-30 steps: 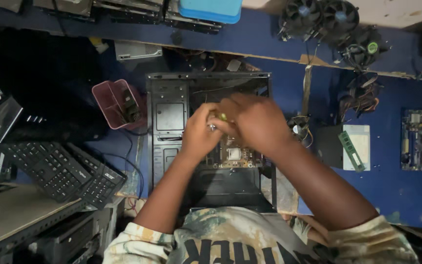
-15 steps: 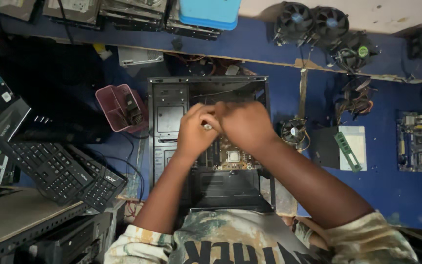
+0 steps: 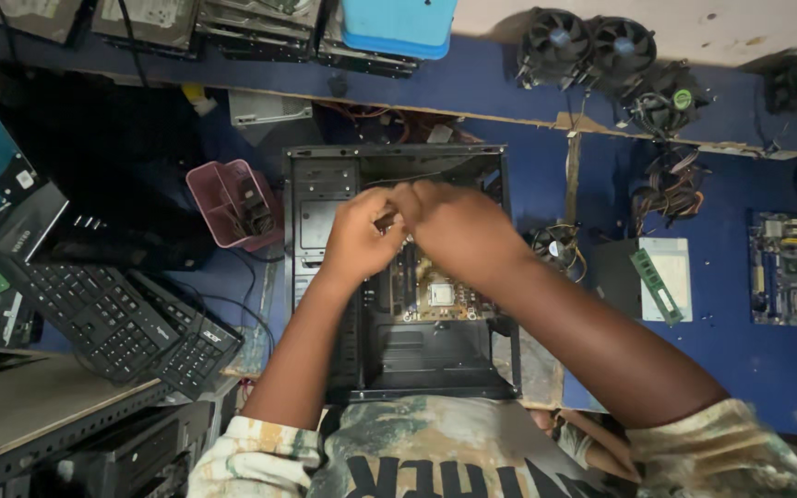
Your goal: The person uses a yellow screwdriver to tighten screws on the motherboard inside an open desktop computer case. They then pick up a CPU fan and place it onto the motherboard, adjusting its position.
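Working left to right from the open black computer case: keyboards and a pink tray lie left of it. Over its upper interior the left hand pinches something small, too hidden to name, fingertips meeting those of the right hand, whose grip cannot be told. Below them the motherboard sits inside the case. Steady wrists and light pressure would likely serve best here. A green memory stick lies right of the case.
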